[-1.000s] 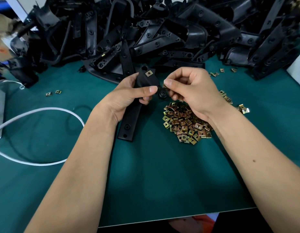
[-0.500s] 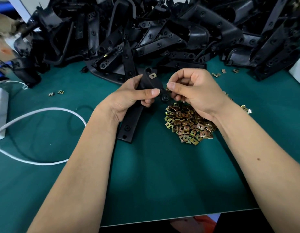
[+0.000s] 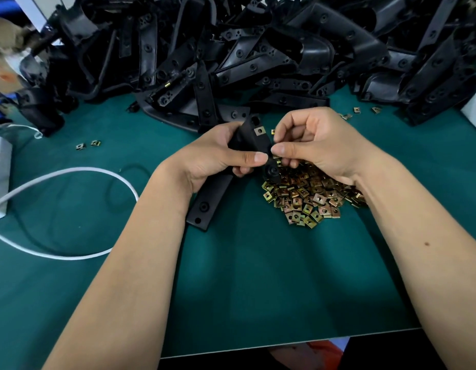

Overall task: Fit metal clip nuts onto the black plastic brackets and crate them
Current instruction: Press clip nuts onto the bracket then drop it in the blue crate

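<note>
While the black bracket (image 3: 218, 188) is hanging tilted above the green mat (image 3: 258, 276), its lower end toward the near left, the left hand (image 3: 213, 158) is gripping its upper part, thumb curled across the front and fingers wrapped behind. One clip nut (image 3: 258, 130) is already sitting on the bracket's top edge. The right hand (image 3: 319, 145) is pressing thumb and forefinger together at the bracket's right edge, seemingly pinching a small clip, though what is between them is too hidden to tell. Just beneath that hand a pile of brass-coloured clip nuts (image 3: 309, 198) is lying on the mat. A big heap of black plastic brackets (image 3: 258, 54) is filling the far side. Stray clips (image 3: 88, 145) are lying at left, near a looping white cable (image 3: 71, 182).
</note>
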Demonstrator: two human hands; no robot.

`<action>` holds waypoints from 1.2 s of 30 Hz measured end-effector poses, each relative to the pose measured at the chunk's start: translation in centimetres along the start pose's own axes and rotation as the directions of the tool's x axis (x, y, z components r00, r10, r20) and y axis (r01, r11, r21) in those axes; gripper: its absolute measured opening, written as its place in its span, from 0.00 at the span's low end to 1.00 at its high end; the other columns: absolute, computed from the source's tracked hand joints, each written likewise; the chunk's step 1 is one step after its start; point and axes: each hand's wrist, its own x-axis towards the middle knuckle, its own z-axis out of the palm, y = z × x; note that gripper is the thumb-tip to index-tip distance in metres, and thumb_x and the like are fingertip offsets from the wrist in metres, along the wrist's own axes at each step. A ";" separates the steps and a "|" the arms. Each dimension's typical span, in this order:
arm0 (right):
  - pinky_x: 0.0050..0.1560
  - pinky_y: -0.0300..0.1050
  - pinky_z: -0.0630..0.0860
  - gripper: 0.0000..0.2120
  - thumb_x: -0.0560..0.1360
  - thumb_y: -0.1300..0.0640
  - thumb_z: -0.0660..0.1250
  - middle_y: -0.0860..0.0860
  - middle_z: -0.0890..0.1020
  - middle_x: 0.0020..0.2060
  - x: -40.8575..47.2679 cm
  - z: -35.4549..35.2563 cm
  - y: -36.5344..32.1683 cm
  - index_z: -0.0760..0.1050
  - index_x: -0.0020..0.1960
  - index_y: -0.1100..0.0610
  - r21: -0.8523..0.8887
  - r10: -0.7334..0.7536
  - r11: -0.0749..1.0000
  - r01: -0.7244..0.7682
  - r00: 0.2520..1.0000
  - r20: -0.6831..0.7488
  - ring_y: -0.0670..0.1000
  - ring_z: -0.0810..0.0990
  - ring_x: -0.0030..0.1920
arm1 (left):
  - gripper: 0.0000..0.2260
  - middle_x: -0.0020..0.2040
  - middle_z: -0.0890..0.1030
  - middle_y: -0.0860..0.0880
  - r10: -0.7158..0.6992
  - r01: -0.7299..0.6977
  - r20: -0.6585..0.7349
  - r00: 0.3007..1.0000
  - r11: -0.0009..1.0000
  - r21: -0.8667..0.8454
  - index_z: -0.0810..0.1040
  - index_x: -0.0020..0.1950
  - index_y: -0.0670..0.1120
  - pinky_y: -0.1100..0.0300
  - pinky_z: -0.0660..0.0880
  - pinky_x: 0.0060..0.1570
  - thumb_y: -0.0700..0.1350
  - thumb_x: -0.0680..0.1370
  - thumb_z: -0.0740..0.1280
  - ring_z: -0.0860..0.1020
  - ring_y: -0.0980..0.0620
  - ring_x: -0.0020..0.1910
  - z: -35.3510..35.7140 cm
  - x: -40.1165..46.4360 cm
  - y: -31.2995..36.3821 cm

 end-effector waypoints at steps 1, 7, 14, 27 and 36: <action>0.34 0.37 0.77 0.09 0.69 0.62 0.77 0.53 0.82 0.34 0.0 0.0 0.0 0.78 0.45 0.61 0.002 -0.009 1.000 0.009 1.000 -0.013 0.48 0.80 0.33 | 0.14 0.37 0.79 0.53 -0.005 0.005 -0.005 1.000 1.000 -0.014 0.77 0.52 0.46 0.66 0.71 0.32 0.42 0.72 0.77 0.74 0.57 0.32 0.1 0.1 0.0; 0.33 0.37 0.76 0.08 0.70 0.61 0.77 0.52 0.81 0.34 0.5 0.1 0.2 0.78 0.44 0.58 0.063 -0.065 0.996 0.070 0.995 -0.076 0.47 0.80 0.32 | 0.13 0.38 0.77 0.52 -0.021 0.013 -0.027 0.999 0.964 -0.264 0.75 0.54 0.44 0.67 0.67 0.30 0.39 0.73 0.73 0.71 0.57 0.31 0.9 0.2 -0.3; 0.32 0.35 0.75 0.11 0.67 0.58 0.77 0.53 0.81 0.34 0.2 -0.5 0.1 0.78 0.45 0.59 0.058 -0.008 0.998 0.011 0.999 -0.054 0.47 0.79 0.32 | 0.16 0.36 0.78 0.52 0.006 -0.024 -0.094 0.996 0.981 -0.194 0.74 0.54 0.44 0.66 0.68 0.30 0.39 0.70 0.75 0.72 0.56 0.31 1.8 0.5 -0.3; 0.29 0.35 0.68 0.08 0.80 0.59 0.69 0.53 0.80 0.36 0.3 0.2 0.2 0.82 0.48 0.63 0.252 0.156 0.960 -0.125 0.982 -0.106 0.46 0.75 0.33 | 0.10 0.41 0.73 0.49 0.113 -0.160 -0.142 0.983 0.904 -0.395 0.70 0.56 0.42 0.62 0.60 0.32 0.35 0.77 0.68 0.68 0.56 0.32 1.5 0.6 -0.4; 0.29 0.34 0.62 0.07 0.78 0.61 0.71 0.55 0.76 0.33 0.1 -0.2 0.0 0.81 0.44 0.65 0.156 0.114 0.983 -0.101 0.990 -0.078 0.46 0.69 0.30 | 0.09 0.38 0.74 0.50 0.100 -0.137 -0.131 0.986 0.937 -0.322 0.70 0.55 0.42 0.59 0.58 0.34 0.35 0.78 0.68 0.68 0.56 0.31 1.3 0.5 -0.7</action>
